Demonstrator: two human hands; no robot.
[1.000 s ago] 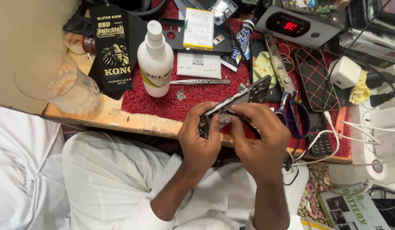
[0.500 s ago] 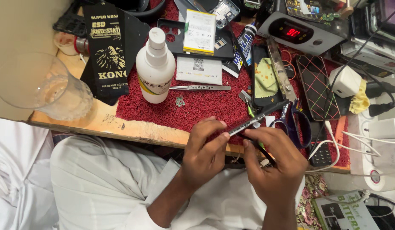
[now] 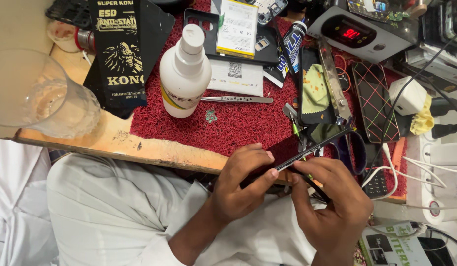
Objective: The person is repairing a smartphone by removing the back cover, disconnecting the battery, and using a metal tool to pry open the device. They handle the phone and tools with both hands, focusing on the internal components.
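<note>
Two hands: both hold one dark phone (image 3: 307,150) edge-up, over the near edge of the tabletop (image 3: 115,143).
Left hand (image 3: 243,184): grip closed on the phone's lower end, thumb and fingertips pressed to its rim.
Right hand (image 3: 331,197): grip closed, fingers curled against the phone's underside; what else it pinches cannot be told.
Red mat (image 3: 238,123): covers the tabletop's middle.
White spray bottle (image 3: 185,74): upright on the mat, toward the left edge.
Tweezers (image 3: 236,99): lying just beside the bottle.
Clear glass (image 3: 39,96): at the near left corner.
Patterned phone (image 3: 375,101): flat toward the right edge.
</note>
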